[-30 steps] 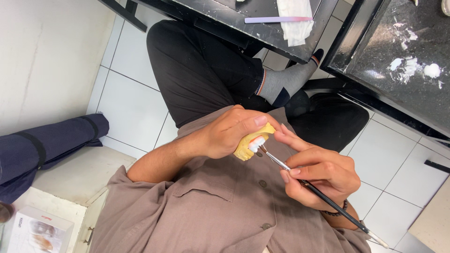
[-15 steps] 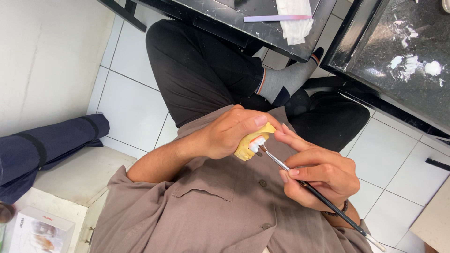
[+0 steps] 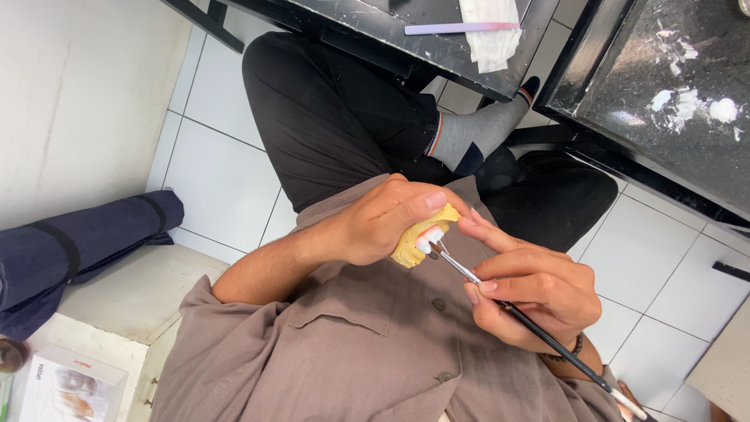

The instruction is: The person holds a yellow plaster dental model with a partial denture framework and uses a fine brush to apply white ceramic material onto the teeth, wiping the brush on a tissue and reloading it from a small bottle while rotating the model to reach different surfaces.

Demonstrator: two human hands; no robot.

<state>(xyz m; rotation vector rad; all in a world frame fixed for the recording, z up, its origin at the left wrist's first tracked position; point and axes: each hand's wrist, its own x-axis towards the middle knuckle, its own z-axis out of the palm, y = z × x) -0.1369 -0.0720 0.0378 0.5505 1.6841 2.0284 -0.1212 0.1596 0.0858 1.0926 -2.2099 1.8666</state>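
We take the yellow tooth model [image 3: 416,241] as our landmark; it sits in the middle of the view, above the lap of the seated person in the grey-brown shirt [image 3: 344,352]. The left hand [image 3: 383,223] is closed around the model from the left, thumb laid along its top edge, so that the white teeth face right, toward the other hand. We judge this grip steadies the model and keeps its working face open.

To the right of the model, the right hand [image 3: 531,293] is pinched shut on a thin dark brush [image 3: 519,316], held like a pen. The brush runs down and to the right, away from the model, while its tip touches the white teeth. One finger of that hand reaches out to just beside the model, seemingly as a brace for fine strokes.

Above the model, well apart, a black table [image 3: 437,47] carries a folded white cloth [image 3: 491,31] and a pale flat stick [image 3: 461,28]. Far to the upper right of the model, a second dark surface [image 3: 625,86] bears white smears.
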